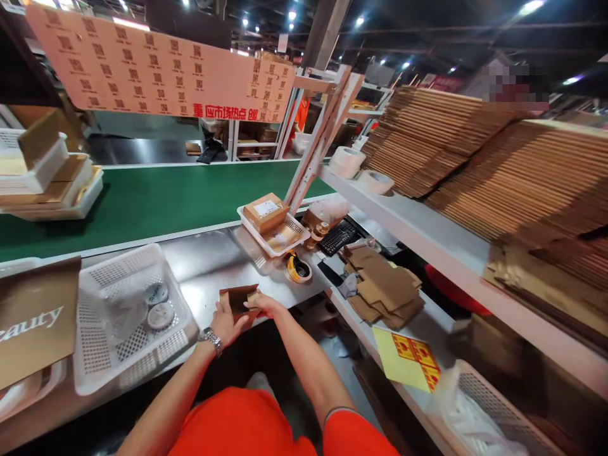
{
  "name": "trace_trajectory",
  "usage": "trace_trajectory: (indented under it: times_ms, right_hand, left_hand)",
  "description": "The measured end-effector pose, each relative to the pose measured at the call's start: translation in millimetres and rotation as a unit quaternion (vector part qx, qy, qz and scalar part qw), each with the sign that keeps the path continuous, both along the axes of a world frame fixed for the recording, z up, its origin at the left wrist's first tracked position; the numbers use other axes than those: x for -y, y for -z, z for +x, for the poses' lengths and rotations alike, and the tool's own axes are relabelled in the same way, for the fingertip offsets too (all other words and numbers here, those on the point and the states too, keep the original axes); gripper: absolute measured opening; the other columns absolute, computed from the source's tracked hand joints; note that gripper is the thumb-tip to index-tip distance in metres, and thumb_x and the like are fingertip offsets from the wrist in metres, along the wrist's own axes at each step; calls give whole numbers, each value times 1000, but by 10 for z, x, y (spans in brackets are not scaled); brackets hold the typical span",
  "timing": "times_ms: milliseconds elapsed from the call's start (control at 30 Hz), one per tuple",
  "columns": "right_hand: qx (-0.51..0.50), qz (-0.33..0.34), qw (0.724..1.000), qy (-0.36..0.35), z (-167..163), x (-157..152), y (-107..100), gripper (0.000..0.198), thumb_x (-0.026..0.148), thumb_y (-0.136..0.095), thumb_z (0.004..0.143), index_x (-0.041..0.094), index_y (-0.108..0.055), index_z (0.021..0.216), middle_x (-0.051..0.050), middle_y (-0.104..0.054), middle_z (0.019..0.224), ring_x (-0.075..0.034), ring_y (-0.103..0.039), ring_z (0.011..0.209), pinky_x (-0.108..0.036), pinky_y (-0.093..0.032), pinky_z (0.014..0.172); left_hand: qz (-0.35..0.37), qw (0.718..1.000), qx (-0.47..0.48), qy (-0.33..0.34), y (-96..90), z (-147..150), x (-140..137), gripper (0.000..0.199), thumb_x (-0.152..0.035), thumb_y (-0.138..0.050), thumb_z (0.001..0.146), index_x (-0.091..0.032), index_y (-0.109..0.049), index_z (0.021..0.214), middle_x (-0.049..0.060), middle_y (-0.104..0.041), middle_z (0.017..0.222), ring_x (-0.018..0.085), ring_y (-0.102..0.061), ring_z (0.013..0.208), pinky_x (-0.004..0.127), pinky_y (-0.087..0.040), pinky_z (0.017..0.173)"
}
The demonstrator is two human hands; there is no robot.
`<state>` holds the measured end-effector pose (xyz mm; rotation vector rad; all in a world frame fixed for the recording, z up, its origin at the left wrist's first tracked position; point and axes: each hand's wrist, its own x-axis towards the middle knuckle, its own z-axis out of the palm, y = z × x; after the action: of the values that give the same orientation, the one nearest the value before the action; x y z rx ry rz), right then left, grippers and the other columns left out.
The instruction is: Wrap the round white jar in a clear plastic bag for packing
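From the head camera, both hands meet at the near edge of the steel table (209, 263), each gripping a small brown carton (239, 297) that stands open between them. The left hand (223, 322), a watch on its wrist, cups the carton's left side from below; the right hand (264, 305) holds its right edge, fingers curled over a flap. The carton sits directly ahead of the body, equally near both hands, its opening turned up and towards the person. Left of it lies a white basket (124, 316) with two round tins (158, 306); beyond it a tape dispenser (298, 268) and a tray (272, 237) carrying a sealed box (266, 211)
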<state>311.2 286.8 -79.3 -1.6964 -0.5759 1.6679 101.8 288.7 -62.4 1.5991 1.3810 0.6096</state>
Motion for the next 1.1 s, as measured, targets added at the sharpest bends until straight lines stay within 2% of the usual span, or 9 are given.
trace_trajectory:
  times_ms: [133, 267, 400, 533, 700, 800, 933, 1033, 1100]
  right_hand:
    - [-7, -4, 999, -31, 72, 1, -2, 54, 28, -95, 62, 27, -65, 106, 5, -77, 84, -19, -68, 74, -33, -54, 73]
    - [-64, -3, 995, -70, 264, -6, -84, 41, 51, -84, 76, 25, -68, 104, 0, -76, 83, -24, -71, 73, -36, -57, 69]
    - [-91, 10, 993, -76, 375, -81, -65, 57, 78, -62, 92, 23, -69, 106, -5, -75, 87, -24, -71, 74, -39, -58, 69]
    - [-73, 47, 993, -77, 334, -76, 82, 53, 66, -78, 83, 25, -69, 116, -1, -75, 91, -20, -68, 76, -32, -53, 67]
    - [-76, 103, 985, -113, 389, 5, 229, 70, 58, -90, 69, 27, -71, 130, -3, -81, 107, -26, -76, 98, -36, -60, 76]
    - [-1, 150, 984, -101, 759, 45, 302, 70, 67, -83, 76, 28, -73, 133, -13, -80, 129, -35, -75, 122, -46, -65, 92]
    - [264, 212, 941, -4, 1670, 61, 472, 85, 64, -69, 87, 18, -57, 158, -27, -55, 167, -45, -46, 161, -60, -47, 127]
    - [476, 188, 859, -16, 2186, -36, 629, 100, 51, -69, 89, -1, -41, 170, -42, -52, 163, -54, -48, 158, -68, -40, 130]
    - [501, 153, 850, -52, 2331, -142, 688, 100, 44, -69, 90, -6, -39, 171, -44, -62, 150, -55, -57, 150, -69, -41, 127]
  left_hand:
    - [25, 995, -97, 21, 1, 21, -38, 64, -61, -94, 73, -17, -69, 112, 39, -64, 149, 66, -44, 159, 78, -33, 131]
    - [-7, 993, -115, -14, 61, 78, -232, 54, -53, -96, 75, -20, -66, 106, 28, -71, 127, 58, -60, 144, 72, -46, 124]
    - [-33, 992, -14, -119, 297, 74, -207, 90, -46, -97, 68, -12, -54, 139, 32, -62, 149, 50, -63, 145, 61, -52, 125]
    - [-10, 979, 88, -183, 464, 99, -51, 123, -48, -91, 70, -14, -26, 169, 34, -42, 177, 43, -54, 160, 57, -48, 131]
    - [8, 964, 90, -249, 444, 160, 6, 73, -58, -74, 91, -18, -65, 151, 23, -71, 159, 42, -68, 148, 58, -50, 131]
    - [16, 961, 69, -267, 371, 154, -11, 63, -59, -77, 88, -18, -75, 136, 20, -79, 146, 42, -72, 141, 58, -53, 129]
    - [29, 967, 62, -245, 286, 196, -13, 68, -61, -80, 78, -15, -76, 128, 23, -82, 135, 44, -77, 127, 63, -58, 120]
    - [24, 972, 71, -223, 271, 319, -19, 66, -58, -84, 73, -16, -78, 123, 22, -83, 133, 43, -78, 125, 62, -59, 119]
    - [19, 975, 82, -204, 284, 409, -32, 64, -57, -87, 71, -17, -80, 121, 21, -84, 134, 42, -78, 125, 59, -59, 120]
